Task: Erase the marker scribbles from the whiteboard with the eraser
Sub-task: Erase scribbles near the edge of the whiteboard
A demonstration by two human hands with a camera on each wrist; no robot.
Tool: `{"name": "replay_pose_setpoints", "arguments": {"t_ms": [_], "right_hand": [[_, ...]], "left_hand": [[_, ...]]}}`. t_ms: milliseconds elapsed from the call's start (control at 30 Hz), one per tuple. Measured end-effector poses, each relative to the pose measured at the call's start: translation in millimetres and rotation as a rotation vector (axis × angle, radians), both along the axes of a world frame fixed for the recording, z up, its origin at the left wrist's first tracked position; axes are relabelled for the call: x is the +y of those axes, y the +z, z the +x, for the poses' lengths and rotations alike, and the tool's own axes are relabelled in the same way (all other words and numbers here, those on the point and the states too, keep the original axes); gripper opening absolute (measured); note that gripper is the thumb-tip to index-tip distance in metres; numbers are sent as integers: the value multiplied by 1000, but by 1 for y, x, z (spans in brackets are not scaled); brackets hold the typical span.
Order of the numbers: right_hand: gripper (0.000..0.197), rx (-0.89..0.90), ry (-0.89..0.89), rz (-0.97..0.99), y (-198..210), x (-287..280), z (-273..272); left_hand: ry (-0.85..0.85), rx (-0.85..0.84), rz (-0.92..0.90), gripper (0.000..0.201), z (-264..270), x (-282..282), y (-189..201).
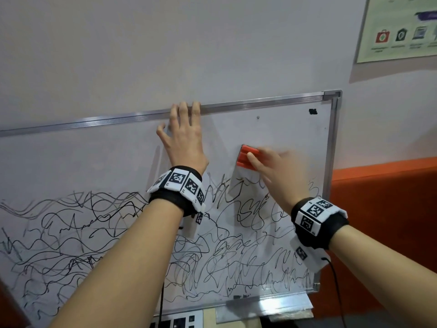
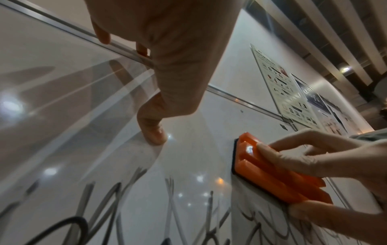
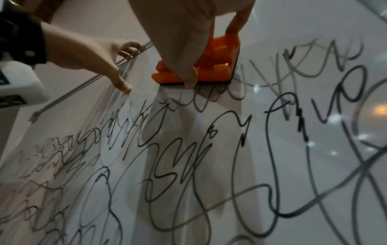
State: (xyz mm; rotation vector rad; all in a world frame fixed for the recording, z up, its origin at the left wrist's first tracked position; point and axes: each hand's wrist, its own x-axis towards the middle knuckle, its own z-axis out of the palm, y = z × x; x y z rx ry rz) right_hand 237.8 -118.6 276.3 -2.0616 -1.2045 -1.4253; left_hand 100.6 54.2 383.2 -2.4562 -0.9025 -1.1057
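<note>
A whiteboard (image 1: pixel 94 157) with a metal frame leans against the wall. Its upper band is wiped white; black marker scribbles (image 1: pixel 94 233) (image 3: pixel 188 157) cover the lower half. My right hand (image 1: pixel 276 171) (image 3: pixel 188 41) grips an orange eraser (image 1: pixel 247 157) (image 2: pixel 272 174) (image 3: pixel 209 66) and presses it flat on the board just above the scribbles, right of centre. My left hand (image 1: pixel 183 136) (image 2: pixel 167 58) lies spread on the board, fingertips over the top frame rail (image 1: pixel 236 106), thumb on the surface.
An orange panel (image 1: pixel 383 209) runs along the wall right of the board. A poster (image 1: pixel 399 27) hangs at the upper right. A small black mark (image 1: pixel 312 111) sits near the board's top right corner. A tray ledge (image 1: pixel 267 306) juts out below the board.
</note>
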Motion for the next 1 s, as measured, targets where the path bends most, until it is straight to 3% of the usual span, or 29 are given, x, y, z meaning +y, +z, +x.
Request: {"name": "replay_pose_setpoints", "arguments": {"t_ms": [133, 233, 533, 700, 900, 1000], "right_hand": [[66, 139, 117, 37, 3, -6, -2], [82, 347, 117, 208, 25, -16, 5], [82, 543, -173, 493, 27, -69, 50], [81, 567, -199, 467, 38, -51, 31], [85, 354, 3, 149, 48, 50, -45], [87, 278, 9, 86, 48, 53, -45]], "left_hand": [[4, 7, -1, 120, 0, 0, 0], [9, 6, -3, 120, 1, 0, 0], [-2, -31, 26, 111, 1, 3, -2], [44, 52, 26, 113, 2, -1, -2], [40, 293, 29, 137, -15, -2, 13], [82, 330, 72, 147, -43, 25, 19]]}}
